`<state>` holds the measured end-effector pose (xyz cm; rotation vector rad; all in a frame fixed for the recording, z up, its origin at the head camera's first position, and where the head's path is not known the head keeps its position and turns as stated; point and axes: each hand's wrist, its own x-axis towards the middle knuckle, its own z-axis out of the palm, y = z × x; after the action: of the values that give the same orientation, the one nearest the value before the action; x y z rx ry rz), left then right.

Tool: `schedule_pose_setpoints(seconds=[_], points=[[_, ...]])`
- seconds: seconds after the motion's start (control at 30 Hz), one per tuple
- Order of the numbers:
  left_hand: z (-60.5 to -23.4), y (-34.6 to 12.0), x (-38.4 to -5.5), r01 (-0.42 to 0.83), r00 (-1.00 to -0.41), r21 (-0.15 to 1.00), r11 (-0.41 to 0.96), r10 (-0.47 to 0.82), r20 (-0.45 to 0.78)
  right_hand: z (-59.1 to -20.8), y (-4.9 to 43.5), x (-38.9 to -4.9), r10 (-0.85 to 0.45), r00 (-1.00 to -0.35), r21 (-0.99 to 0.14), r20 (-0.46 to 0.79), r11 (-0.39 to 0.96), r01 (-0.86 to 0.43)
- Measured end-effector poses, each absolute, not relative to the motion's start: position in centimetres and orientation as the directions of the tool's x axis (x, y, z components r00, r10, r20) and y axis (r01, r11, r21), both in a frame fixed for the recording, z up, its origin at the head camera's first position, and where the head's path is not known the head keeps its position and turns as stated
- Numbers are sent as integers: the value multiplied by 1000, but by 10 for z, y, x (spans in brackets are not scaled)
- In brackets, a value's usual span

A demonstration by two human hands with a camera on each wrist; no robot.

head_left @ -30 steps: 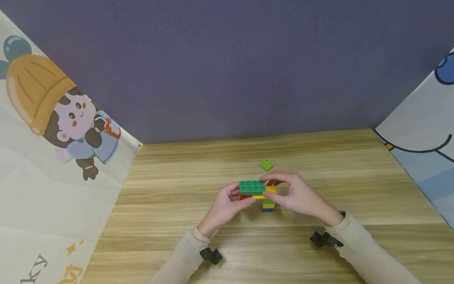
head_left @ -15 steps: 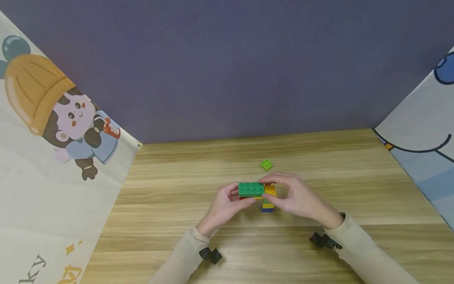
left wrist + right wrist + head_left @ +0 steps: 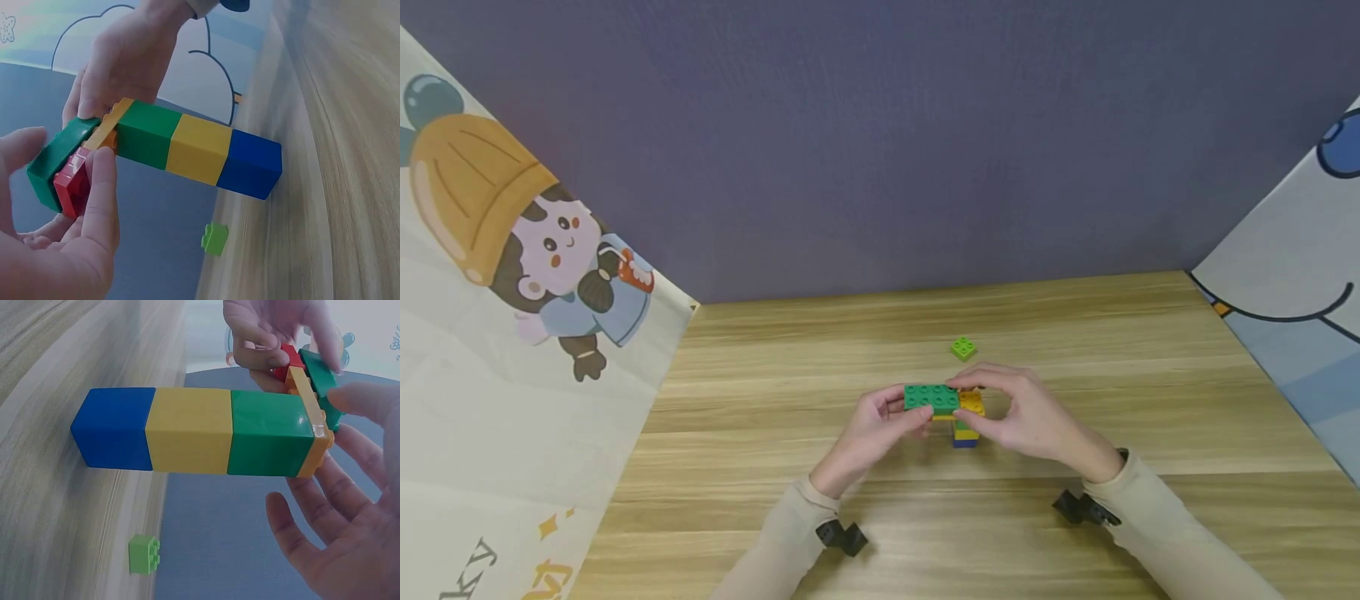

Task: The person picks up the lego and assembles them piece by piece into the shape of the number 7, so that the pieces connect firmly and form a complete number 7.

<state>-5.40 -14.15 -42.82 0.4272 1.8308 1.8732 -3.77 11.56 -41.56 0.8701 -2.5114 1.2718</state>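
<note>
A tower of blue [image 3: 112, 428], yellow [image 3: 189, 430] and green [image 3: 270, 433] building blocks stands on the table. Across its top lies a thin orange plate [image 3: 972, 402] that juts out to the left. A long green brick [image 3: 932, 398] sits on that plate and on a red brick [image 3: 74, 181] beside it, beyond the tower's side. My left hand [image 3: 877, 427] pinches the green and red bricks at their left end, thumb on top, a fingertip under the red one. With thumb and index finger, my right hand [image 3: 1027, 417] pinches the green brick's right end.
A small lime-green brick [image 3: 963, 348] lies on the wooden table [image 3: 760, 367] behind the tower. A dark blue-grey wall [image 3: 880, 150] rises at the back, with printed panels left and right [image 3: 1285, 250].
My left thumb has moved from below the green brick up onto its front top edge. The green brick has shifted slightly left; my right hand has hardly moved.
</note>
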Motion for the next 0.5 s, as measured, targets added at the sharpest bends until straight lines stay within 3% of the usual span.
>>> schedule_pose_setpoints(seconds=[0.5], points=[[-423,-141,-57,-192,-841,981,1,516,-165,-415,115,-39,-434,-795,-669,423,442,-597]])
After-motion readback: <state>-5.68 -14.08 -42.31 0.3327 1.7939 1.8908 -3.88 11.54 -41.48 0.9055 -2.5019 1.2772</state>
